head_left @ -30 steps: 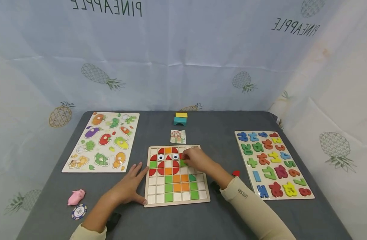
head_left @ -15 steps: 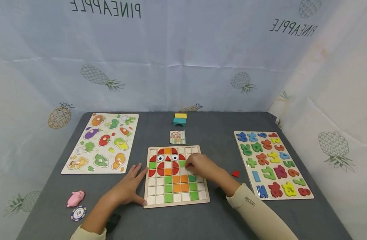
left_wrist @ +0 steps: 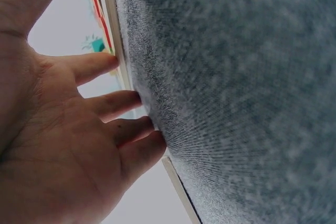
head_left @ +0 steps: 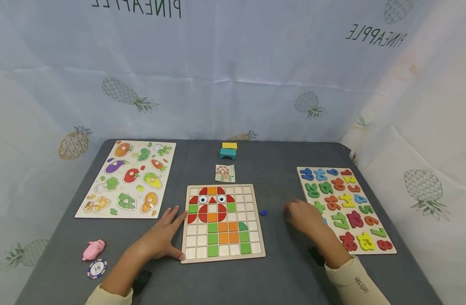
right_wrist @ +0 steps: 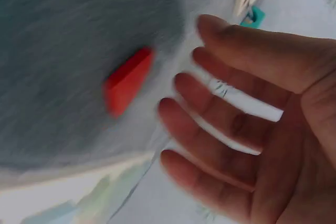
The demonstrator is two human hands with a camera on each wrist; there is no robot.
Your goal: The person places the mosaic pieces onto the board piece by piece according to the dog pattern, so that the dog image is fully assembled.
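Observation:
A wooden grid board (head_left: 225, 250) lies in the middle of the table, with red, green and orange pieces and two eye pieces in its cells. My left hand (head_left: 159, 238) rests at its left edge, fingers spread; fingertips touch the edge in the left wrist view. My right hand (head_left: 306, 217) is over the table between this board and the number board. Beneath it, the right wrist view shows a red piece (right_wrist: 128, 82) on the cloth, apart from the loosely bent, empty fingers. The hand hides that piece in the head view. A small blue piece (head_left: 263, 212) lies just right of the grid board.
At the right is a number board (head_left: 389, 250), partly covered by my right hand; at the left, a vegetable puzzle board (head_left: 103, 214). A picture card (head_left: 225, 173), yellow block (head_left: 229, 145) and teal block (head_left: 228, 153) are behind the grid. A pink pig (head_left: 93, 250) and poker chip (head_left: 97, 268) lie front left.
My right hand has left the grid board and moved right, over where the red piece lay. The blue piece now shows beside the board. My left hand has stayed at the board's left edge.

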